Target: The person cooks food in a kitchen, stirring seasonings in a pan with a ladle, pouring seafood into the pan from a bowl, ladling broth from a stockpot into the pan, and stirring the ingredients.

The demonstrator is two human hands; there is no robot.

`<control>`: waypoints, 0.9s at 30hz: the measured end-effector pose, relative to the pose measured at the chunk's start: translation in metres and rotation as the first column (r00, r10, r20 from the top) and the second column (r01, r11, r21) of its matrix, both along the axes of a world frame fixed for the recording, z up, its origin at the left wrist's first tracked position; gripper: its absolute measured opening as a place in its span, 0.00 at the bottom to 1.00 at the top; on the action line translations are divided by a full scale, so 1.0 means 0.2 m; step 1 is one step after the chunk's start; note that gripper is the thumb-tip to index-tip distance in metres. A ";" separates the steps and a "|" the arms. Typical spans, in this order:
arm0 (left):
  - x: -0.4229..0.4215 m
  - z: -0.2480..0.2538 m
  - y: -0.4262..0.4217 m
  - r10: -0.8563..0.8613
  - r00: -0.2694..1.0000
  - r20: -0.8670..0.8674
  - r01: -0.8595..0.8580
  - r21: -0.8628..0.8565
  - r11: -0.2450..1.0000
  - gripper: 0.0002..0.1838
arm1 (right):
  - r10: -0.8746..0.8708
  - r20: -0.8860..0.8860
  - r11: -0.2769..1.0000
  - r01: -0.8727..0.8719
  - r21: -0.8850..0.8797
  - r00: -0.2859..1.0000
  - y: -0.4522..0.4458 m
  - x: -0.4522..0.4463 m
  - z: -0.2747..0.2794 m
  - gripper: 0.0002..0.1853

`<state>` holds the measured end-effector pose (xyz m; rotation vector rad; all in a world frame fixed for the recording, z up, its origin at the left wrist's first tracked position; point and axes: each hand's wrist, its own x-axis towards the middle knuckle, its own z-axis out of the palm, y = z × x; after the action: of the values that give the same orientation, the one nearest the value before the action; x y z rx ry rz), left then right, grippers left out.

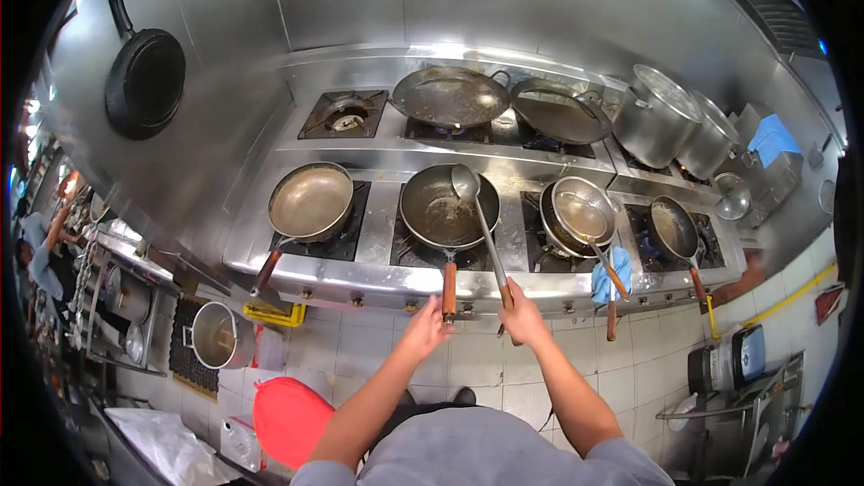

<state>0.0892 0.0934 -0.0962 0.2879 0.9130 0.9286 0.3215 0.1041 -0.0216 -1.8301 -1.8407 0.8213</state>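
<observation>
A dark pan (427,216) sits on the front middle burner, its wooden handle (449,288) pointing toward me. Beside that handle, on its left, is my left hand (427,328); its fingers are near the handle and partly blurred, and whether they touch it is unclear. My right hand (524,313) is closed around the handle of a long metal ladle (486,238). The ladle's bowl rests over the upper right part of the pan, which has an oily-looking inside with brownish patches.
Pans with handles stand at front left (311,202) and front right (672,227), plus a strainer (584,209) with a blue cloth (612,277). Behind are two wide pans and tall pots (656,121). A red stool (290,421) and metal pot (214,336) are below left.
</observation>
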 end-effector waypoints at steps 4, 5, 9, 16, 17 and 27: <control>-0.33 -0.37 -0.30 -0.052 0.994 -0.101 0.046 -0.056 0.997 0.23 | 0.039 -0.066 0.996 -0.034 0.082 0.997 -0.10 0.11 0.14 0.41; -0.42 -0.47 -0.39 0.000 0.990 -0.142 -0.014 -0.098 0.995 0.22 | 0.031 -0.061 0.995 -0.025 0.096 0.998 -0.10 0.12 0.19 0.41; -0.86 -0.83 -0.79 0.042 0.988 -0.149 -0.080 -0.263 0.962 0.22 | -0.030 -0.231 0.988 0.065 0.143 0.973 -0.01 0.07 0.36 0.40; -1.52 -1.16 -1.28 -0.112 0.688 -0.717 -0.047 -0.197 0.979 0.18 | -0.123 -0.048 0.917 0.132 0.376 0.991 0.85 -0.07 0.59 0.34; -1.54 -1.10 -1.35 -0.114 0.709 -0.696 -0.141 -0.298 0.944 0.18 | -0.148 -0.006 0.943 0.143 0.302 0.989 0.93 -0.07 0.66 0.32; -1.29 -0.99 -1.81 0.027 0.717 -0.696 -0.357 -0.334 0.872 0.21 | -0.219 0.348 0.967 0.153 0.205 0.912 1.60 -0.09 0.62 0.23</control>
<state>-0.1693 -0.2677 -0.2945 0.1181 1.8474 0.7749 0.3037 0.4245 0.1017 -2.1106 -1.8409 0.2475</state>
